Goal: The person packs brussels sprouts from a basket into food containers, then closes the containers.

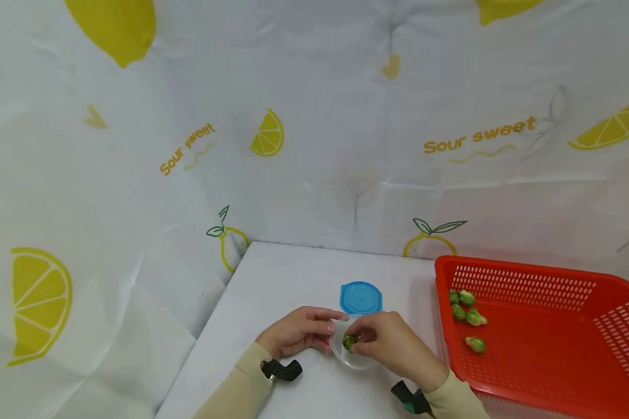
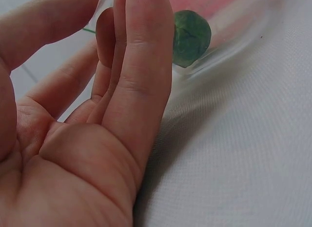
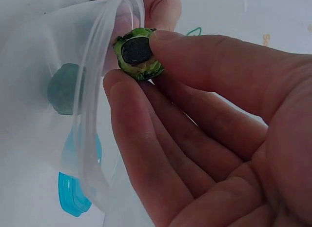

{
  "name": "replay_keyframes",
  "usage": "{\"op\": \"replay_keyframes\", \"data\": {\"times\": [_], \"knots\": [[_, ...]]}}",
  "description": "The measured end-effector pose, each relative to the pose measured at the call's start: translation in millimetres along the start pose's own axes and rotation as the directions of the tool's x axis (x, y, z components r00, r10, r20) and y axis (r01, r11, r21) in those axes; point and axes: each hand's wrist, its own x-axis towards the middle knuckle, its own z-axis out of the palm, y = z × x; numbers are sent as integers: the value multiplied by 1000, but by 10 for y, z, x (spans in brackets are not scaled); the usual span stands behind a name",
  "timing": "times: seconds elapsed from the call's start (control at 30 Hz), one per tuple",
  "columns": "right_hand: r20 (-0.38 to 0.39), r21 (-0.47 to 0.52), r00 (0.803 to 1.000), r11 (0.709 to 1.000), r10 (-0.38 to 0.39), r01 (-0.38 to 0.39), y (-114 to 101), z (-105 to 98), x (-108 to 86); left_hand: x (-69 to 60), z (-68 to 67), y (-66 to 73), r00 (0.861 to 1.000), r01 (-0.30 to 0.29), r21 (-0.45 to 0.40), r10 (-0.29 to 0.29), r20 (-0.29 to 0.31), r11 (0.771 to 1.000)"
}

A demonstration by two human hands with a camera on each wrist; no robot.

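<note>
Head view: we see the right hand (image 1: 393, 343) pinching a Brussels sprout (image 1: 349, 342) at the mouth of a clear container (image 1: 356, 362) on the tabletop (image 1: 293, 273); the left hand (image 1: 304, 333) holds the container's left side. Left wrist view: we note curved fingers (image 2: 146, 56) beside the clear wall, through which a second sprout (image 2: 191, 39) shows. Right wrist view: we find the thumb and fingertips close together, the held sprout just beside the rim, its dark cut end facing the camera, its long axis apparently pointing back toward the wrist.
</note>
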Motion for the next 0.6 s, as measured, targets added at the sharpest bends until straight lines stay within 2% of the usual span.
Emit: {"op": "replay_keyframes", "data": {"times": [0.27, 0.6], "knots": [[22, 3, 999, 999, 39, -39, 14, 41, 20, -15, 14, 5, 1000, 8, -10, -8, 8, 1000], [49, 26, 999, 1000, -13, 12, -1, 48, 11, -18, 6, 16, 1000, -8, -3, 8, 11, 1000]]}}
